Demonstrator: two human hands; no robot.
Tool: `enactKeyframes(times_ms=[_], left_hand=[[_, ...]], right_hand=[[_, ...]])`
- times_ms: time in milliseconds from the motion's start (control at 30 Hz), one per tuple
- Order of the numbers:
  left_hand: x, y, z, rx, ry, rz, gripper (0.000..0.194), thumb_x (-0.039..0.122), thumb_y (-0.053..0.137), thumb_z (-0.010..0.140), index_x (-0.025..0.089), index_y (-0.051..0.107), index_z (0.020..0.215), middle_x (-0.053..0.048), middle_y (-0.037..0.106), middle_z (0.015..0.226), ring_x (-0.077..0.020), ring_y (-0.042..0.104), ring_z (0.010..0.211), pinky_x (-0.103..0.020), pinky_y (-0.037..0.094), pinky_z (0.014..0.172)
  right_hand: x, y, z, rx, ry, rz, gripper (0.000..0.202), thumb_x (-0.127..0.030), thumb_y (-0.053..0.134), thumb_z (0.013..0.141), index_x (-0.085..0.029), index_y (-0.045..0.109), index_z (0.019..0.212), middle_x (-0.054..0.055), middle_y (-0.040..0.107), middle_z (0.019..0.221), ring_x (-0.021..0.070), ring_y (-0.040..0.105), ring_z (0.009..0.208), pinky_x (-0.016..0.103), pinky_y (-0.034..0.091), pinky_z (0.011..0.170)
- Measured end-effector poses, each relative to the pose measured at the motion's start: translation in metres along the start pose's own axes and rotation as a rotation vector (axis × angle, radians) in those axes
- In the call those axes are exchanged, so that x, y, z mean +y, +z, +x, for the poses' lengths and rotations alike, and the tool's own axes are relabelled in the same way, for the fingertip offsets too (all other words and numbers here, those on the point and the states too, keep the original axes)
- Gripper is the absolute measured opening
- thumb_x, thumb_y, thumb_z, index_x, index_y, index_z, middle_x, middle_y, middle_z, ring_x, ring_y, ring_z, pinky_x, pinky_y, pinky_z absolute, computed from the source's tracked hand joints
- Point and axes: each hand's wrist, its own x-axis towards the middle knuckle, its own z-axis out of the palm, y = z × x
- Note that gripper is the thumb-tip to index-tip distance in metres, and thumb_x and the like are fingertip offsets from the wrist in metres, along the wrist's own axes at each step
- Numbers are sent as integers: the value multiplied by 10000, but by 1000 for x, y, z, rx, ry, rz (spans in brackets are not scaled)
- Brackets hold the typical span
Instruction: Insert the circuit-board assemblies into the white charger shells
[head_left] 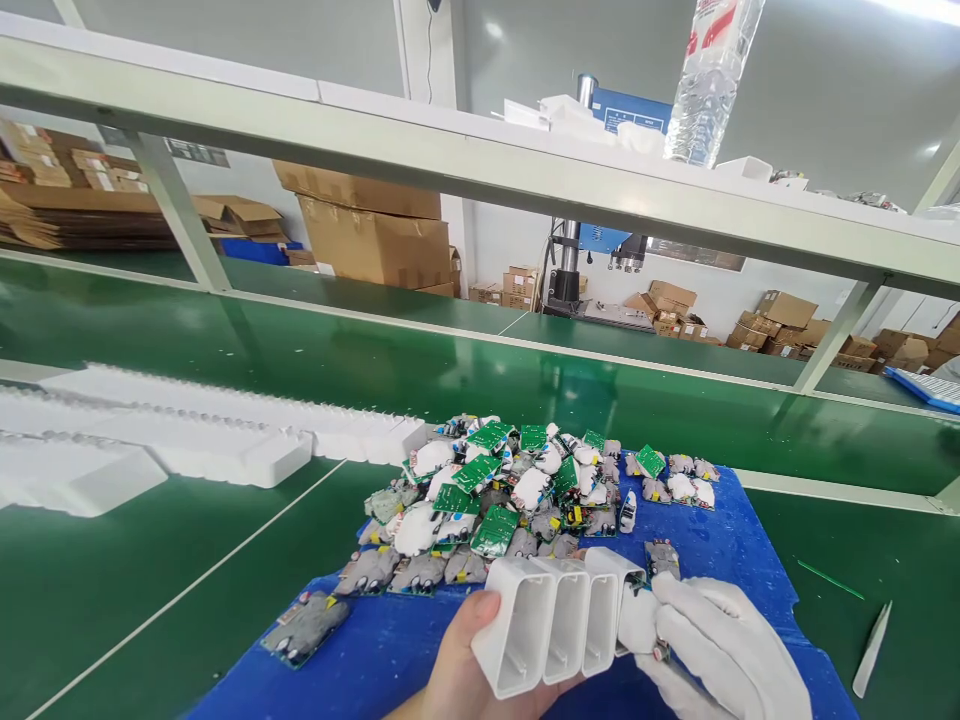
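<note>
My bare left hand [465, 660] is closed around a row of several white plastic housings [529, 635], their hollow openings facing me. My right hand [724, 645], in a white glove, grips a circuit board [639, 618] coated with white compound. The board sits at the mouth of the rightmost housing, and its upper end looks to be inside; how deep it goes is hidden. Just behind the housings, a pile of circuit boards [495, 530] with grey or white compound covers part of a blue mat [739, 540]. Beyond my right fingers, a grey-coated board [661, 557] lies apart.
White plastic housings [225, 450] stand in rows at the left of the green table [247, 600]. White tweezers [872, 650] and a thin green strip [831, 578] lie at the right. A shelf beam [480, 165] crosses above, bearing a water bottle [712, 90].
</note>
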Motion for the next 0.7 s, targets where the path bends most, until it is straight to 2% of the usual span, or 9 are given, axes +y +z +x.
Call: enactKeyframes(times_ms=[100, 233, 367, 500, 700], left_hand=[[-2, 0, 0, 1, 14, -3, 483, 464, 615, 690, 147, 669, 1049, -68, 690, 1062, -226, 602, 990, -326, 402, 895], [-3, -6, 0, 32, 10, -22, 499, 468, 628, 680, 136, 666, 1051, -83, 664, 1115, -240, 592, 1029, -351, 400, 927], [-2, -8, 3, 103, -16, -49, 530, 490, 610, 682, 121, 660, 1060, -111, 647, 1139, -254, 583, 1054, -378, 374, 967], [-2, -5, 5, 168, -57, -87, 469, 493, 560, 726, 150, 678, 1023, -114, 644, 1149, -244, 589, 1043, -387, 365, 965], [-1, -9, 3, 180, -44, -69, 506, 493, 586, 704, 128, 668, 1045, -136, 634, 1157, -263, 585, 1047, -393, 357, 966]], right_hand=[[0, 14, -7, 3, 10, -28, 164, -290, 509, 876, -195, 641, 854, 56, 689, 916, 183, 640, 701, 310, 539, 644], [1, 25, -9, -17, 49, -45, 137, -297, 530, 849, -218, 642, 854, 59, 693, 922, 197, 640, 663, 315, 548, 621], [4, 20, -3, -64, 80, -26, 156, -338, 549, 845, -223, 627, 917, 50, 684, 959, 191, 631, 709, 298, 548, 652], [2, 11, 1, -102, 118, -13, 191, -357, 566, 842, -217, 612, 964, 53, 670, 1004, 196, 614, 779, 296, 545, 705], [-5, 7, 6, -78, 114, -11, 208, -312, 480, 903, -205, 612, 1024, 76, 672, 1004, 189, 608, 842, 279, 530, 713]])
